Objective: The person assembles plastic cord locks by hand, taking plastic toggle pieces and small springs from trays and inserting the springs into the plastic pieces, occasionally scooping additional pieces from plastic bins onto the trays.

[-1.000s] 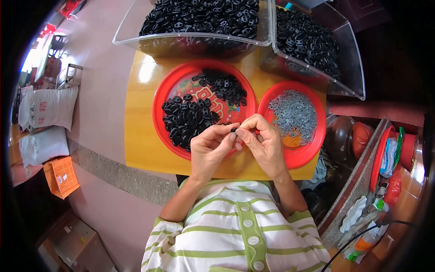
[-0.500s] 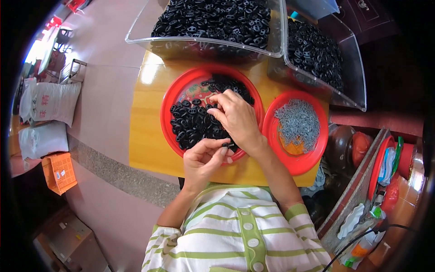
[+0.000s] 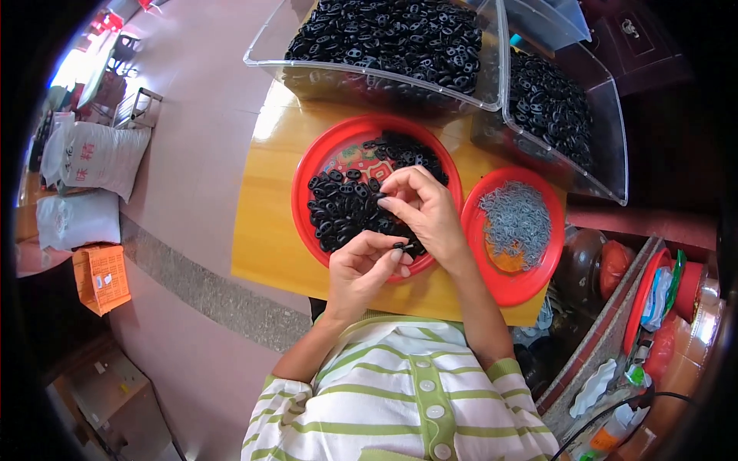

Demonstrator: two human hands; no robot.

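Over the front of a red round tray [image 3: 301, 223] my left hand [image 3: 360, 265] pinches a small black oval piece [image 3: 398, 246] between thumb and forefinger. A thin, light-coloured bit sticks out beside that piece. Farther off, above the heap, my right hand [image 3: 427, 211] is closed at thumb and forefinger on another black oval piece [image 3: 380, 195], partly hidden by the fingertips. Loose black oval pieces with two holes [image 3: 346, 207] fill much of the tray's left and middle. A second pile of dark pieces [image 3: 411, 150] lies at its far right.
Small grey metal pieces [image 3: 519, 223] lie in a smaller red dish [image 3: 511, 296] at the right. Two clear bins [image 3: 369, 69] [image 3: 615, 131] of black pieces stand behind on the yellow table [image 3: 257, 230]. Sacks [image 3: 108, 157] and an orange box [image 3: 104, 280] are at far left.
My right hand has drawn back slightly, and a black piece now shows at its fingertips. The left hand still pinches its piece. The whole view has shifted a little.
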